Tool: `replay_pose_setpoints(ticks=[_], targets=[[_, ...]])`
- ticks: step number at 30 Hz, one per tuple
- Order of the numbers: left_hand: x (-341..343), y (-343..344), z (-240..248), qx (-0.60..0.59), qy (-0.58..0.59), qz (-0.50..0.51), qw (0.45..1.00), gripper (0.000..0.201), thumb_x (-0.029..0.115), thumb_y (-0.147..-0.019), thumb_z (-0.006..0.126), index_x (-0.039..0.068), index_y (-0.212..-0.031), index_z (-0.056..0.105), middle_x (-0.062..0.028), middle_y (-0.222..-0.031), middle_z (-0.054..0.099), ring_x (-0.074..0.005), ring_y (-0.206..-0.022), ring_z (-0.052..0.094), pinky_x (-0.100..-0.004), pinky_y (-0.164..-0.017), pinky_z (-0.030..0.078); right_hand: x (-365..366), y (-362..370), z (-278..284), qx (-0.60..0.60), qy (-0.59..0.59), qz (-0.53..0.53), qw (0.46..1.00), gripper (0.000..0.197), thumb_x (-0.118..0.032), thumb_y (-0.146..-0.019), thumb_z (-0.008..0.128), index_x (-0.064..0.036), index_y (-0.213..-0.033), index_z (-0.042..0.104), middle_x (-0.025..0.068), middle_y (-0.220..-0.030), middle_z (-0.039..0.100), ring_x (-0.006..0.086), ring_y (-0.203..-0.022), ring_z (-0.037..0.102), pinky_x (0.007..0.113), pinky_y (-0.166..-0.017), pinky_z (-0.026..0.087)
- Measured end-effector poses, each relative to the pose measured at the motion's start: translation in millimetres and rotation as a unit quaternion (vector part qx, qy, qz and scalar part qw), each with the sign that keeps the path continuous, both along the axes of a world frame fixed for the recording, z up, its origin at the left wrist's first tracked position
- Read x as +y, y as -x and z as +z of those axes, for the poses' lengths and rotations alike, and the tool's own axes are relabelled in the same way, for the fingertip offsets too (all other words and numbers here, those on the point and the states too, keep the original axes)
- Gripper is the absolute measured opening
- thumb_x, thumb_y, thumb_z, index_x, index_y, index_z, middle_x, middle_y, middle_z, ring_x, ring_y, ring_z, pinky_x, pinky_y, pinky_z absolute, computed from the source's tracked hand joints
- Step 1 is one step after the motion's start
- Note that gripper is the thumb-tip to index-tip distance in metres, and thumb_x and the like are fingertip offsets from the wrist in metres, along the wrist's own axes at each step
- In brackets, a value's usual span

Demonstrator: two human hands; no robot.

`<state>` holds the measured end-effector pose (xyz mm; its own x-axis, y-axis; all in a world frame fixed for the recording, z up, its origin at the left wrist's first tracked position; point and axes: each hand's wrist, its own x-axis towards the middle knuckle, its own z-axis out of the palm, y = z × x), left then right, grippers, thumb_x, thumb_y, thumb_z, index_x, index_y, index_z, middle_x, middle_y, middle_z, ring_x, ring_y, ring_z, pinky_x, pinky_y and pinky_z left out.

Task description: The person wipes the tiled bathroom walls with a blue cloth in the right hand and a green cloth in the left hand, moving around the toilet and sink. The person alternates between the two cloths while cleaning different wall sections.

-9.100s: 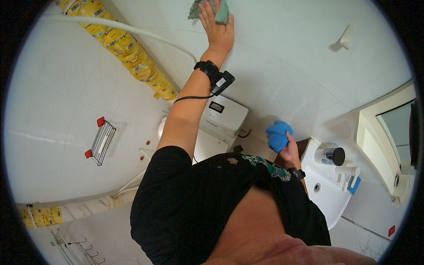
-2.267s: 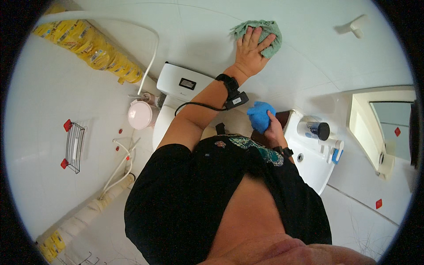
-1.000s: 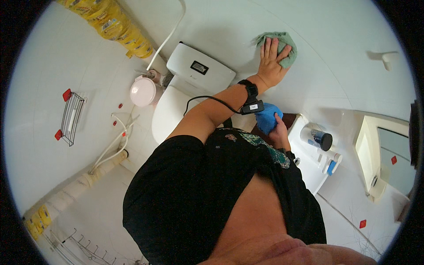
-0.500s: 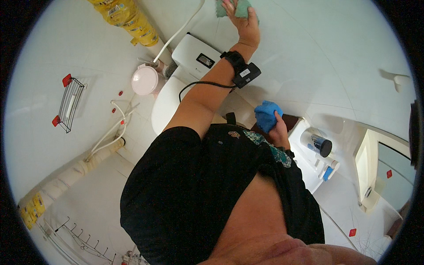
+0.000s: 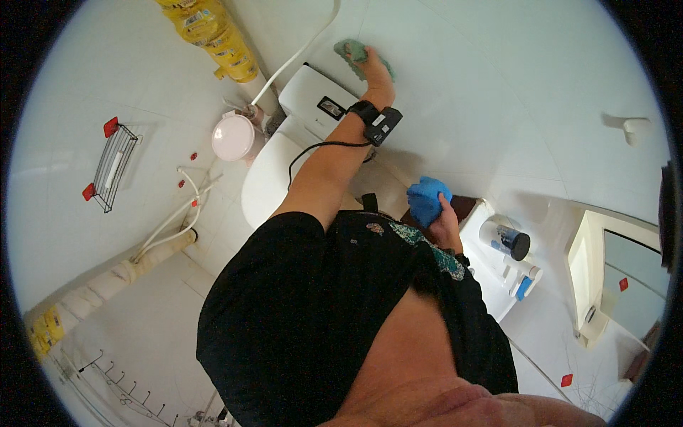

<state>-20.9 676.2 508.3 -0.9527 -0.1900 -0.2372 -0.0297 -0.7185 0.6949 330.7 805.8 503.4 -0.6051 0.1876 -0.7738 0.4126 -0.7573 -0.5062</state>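
Note:
With my left arm stretched out past the toilet tank, my left hand (image 5: 374,72) presses a green cloth (image 5: 350,51) against the white tiled wall (image 5: 484,92). Its fingers are bunched over the cloth, and some cloth shows on both sides of them. A black wrist strap with a small box and cable sits on that forearm. Close to my body, beside the washbasin, my right hand (image 5: 446,226) grips a folded blue cloth (image 5: 427,199). The thumb lies along the cloth; the other fingers are mostly hidden.
Below my left arm stands a white toilet (image 5: 270,174) with its tank (image 5: 306,89). A pink lidded bucket (image 5: 233,137) is beside it. A black-lidded container (image 5: 506,240) rests on the washbasin (image 5: 473,231). A wire rack (image 5: 115,167) hangs on the left wall; a mirror cabinet (image 5: 590,274) is at right.
My left hand and the green cloth have moved down and left along the wall, nearer the toilet tank. My right hand keeps its hold on the blue cloth, almost unmoved.

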Motion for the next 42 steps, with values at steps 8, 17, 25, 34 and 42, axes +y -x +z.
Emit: replay_pose_setpoints(ticks=[8,17,25,34,42], targets=[[-9.9,21.3,98.4,0.158,0.305,0.106,0.933,0.071,0.034,-0.099,0.044,-0.004,-0.149,0.009,-0.0244,-0.155,0.002,-0.0367,-0.143,0.006,-0.0471,-0.115,0.011,-5.5,3.9,2.5,0.011,0.012,0.0,1.0,0.053,-0.033,-0.099,0.046,-0.0005,-0.139,0.035,0.0194,-0.13,0.052,0.0364,-0.115,0.055,0.051,-0.097,0.045],[-20.3,14.7,6.1,0.112,0.081,-0.014,0.99,0.074,0.044,-0.099,0.04,0.019,-0.152,-0.005,-0.0077,-0.157,0.0,-0.0245,-0.14,0.018,-0.0387,-0.113,0.019,-0.5,-3.2,-9.2,0.002,0.005,0.024,1.0,0.058,-0.037,-0.096,0.051,-0.0031,-0.141,0.035,0.0196,-0.135,0.05,0.0382,-0.121,0.05,0.053,-0.102,0.039],[15.9,-25.7,-13.0,-0.167,-0.032,-0.061,0.984,0.079,0.056,-0.094,0.042,0.003,-0.148,0.019,-0.0107,-0.149,0.028,-0.0246,-0.13,0.033,-0.0363,-0.108,0.026,-5.1,-9.1,-3.5,-0.011,-0.013,0.015,1.0,0.06,-0.038,-0.095,0.052,-0.004,-0.142,0.034,0.0195,-0.136,0.049,0.0381,-0.121,0.05,0.053,-0.102,0.039],[-3.5,-19.5,-10.0,-0.123,-0.207,-0.125,0.963,0.071,0.055,-0.095,0.041,0.01,-0.146,0.021,-0.0083,-0.149,0.026,-0.0252,-0.132,0.031,-0.0366,-0.11,0.023,-9.8,6.5,16.1,-0.016,-0.042,0.004,0.999,0.052,-0.034,-0.099,0.046,0.0008,-0.137,0.037,0.0207,-0.128,0.054,0.036,-0.113,0.056,0.049,-0.093,0.048],[40.3,-56.9,33.7,0.115,0.094,0.002,0.989,0.087,0.053,-0.094,0.045,0.013,-0.151,-0.008,-0.0179,-0.156,-0.016,-0.0336,-0.144,-0.008,-0.0458,-0.115,0.001,-5.5,-9.8,7.7,-0.02,-0.021,-0.008,1.0,0.05,-0.031,-0.099,0.046,0.0017,-0.136,0.038,0.0216,-0.124,0.057,0.0369,-0.108,0.059,0.049,-0.09,0.05]])
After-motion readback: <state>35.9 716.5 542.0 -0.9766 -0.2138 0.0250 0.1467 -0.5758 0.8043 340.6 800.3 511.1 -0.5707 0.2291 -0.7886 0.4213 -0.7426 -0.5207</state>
